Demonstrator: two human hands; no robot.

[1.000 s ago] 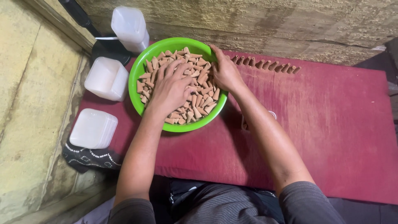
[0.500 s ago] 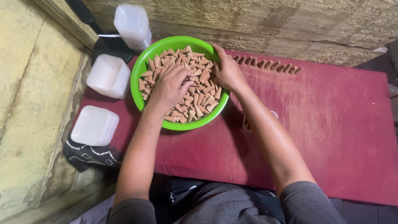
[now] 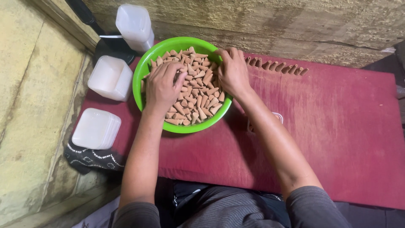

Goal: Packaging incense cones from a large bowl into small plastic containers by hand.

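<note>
Both hands (image 3: 198,82) curled among cones (image 3: 198,103)

Two bare forearms are seen, ending in the left hand (image 3: 162,86) and right hand (image 3: 233,72). Dark grey short sleeves are worn, cut off at six o'clock. Dark, finely striped trousers are seen between them.
</note>
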